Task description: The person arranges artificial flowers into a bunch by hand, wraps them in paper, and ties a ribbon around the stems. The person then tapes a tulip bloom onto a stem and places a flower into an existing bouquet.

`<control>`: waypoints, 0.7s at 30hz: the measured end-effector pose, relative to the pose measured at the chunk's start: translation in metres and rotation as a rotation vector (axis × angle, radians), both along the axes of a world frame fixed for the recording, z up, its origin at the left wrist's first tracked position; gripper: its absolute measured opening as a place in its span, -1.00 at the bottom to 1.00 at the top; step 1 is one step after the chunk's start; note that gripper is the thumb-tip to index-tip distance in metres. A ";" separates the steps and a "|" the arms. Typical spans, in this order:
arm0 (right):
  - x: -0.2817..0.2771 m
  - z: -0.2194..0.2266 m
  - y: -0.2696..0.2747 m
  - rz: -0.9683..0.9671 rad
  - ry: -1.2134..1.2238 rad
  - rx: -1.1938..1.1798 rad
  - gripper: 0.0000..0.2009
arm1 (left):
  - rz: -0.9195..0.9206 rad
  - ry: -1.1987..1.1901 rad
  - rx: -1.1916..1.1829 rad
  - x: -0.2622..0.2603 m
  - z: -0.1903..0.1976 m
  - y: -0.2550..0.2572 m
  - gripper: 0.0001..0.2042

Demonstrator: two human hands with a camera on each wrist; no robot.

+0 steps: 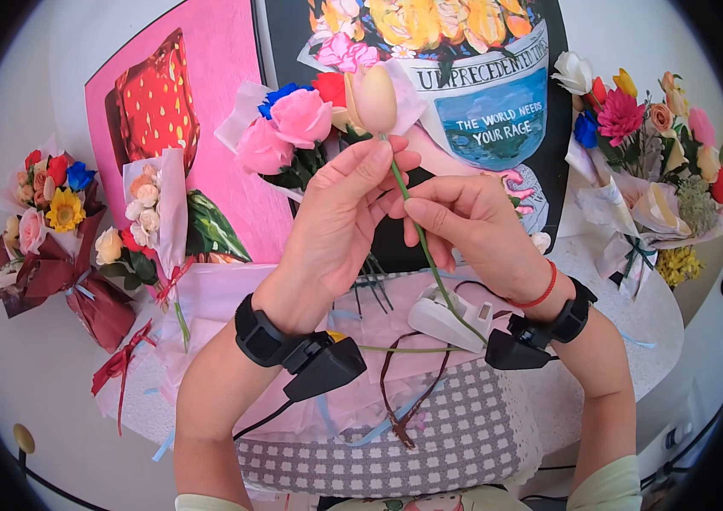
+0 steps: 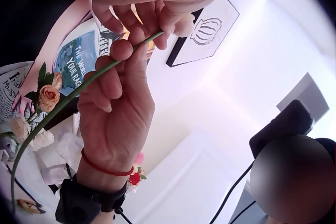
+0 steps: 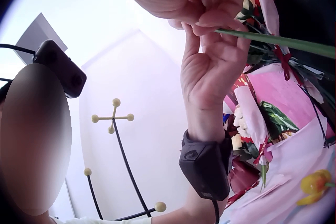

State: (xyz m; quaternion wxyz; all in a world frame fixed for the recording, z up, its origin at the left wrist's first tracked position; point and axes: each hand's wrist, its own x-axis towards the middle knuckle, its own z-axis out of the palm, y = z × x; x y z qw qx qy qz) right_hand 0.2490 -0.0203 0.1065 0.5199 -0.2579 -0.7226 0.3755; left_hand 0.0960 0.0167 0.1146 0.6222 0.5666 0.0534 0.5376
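A cream-coloured artificial tulip [image 1: 376,98] is held upright over the table in the head view. My left hand [image 1: 336,217] pinches its green stem [image 1: 426,247] just beneath the bloom. Slightly lower, my right hand [image 1: 474,223] grips the same stem between thumb and fingers. From there the stem runs down and right, passing over a white tape dispenser [image 1: 440,318]. In the left wrist view the stem curves from my right hand [image 2: 118,111] to the lower left. The right wrist view shows my left hand [image 3: 215,69] with the stem close by the fingertips.
Behind the hands stands a bouquet with pink roses [image 1: 302,119]. Wrapped bouquets are at the left [image 1: 72,255] and right [image 1: 651,196], before two paintings. A yellow tulip [image 3: 316,183] lies on pink wrapping paper [image 1: 208,307]. Brown cord [image 1: 387,375] rests on the checkered cloth [image 1: 430,426].
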 end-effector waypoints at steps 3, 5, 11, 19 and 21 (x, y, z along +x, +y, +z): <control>0.000 0.001 0.000 -0.011 -0.025 0.000 -0.84 | 0.057 0.001 0.028 0.001 0.000 -0.002 -0.76; 0.000 0.000 -0.001 0.004 0.000 -0.013 -0.84 | 0.097 0.003 0.027 0.001 0.000 -0.003 -0.76; 0.002 0.001 0.000 0.018 0.010 -0.010 -0.83 | -0.036 -0.043 -0.008 0.002 0.003 -0.009 -0.71; 0.003 0.000 -0.002 0.045 0.012 -0.023 -0.82 | -0.129 -0.043 0.067 -0.002 -0.004 0.005 -0.75; 0.002 0.001 -0.002 0.042 0.015 -0.021 -0.82 | -0.108 -0.052 0.071 0.001 -0.003 0.002 -0.75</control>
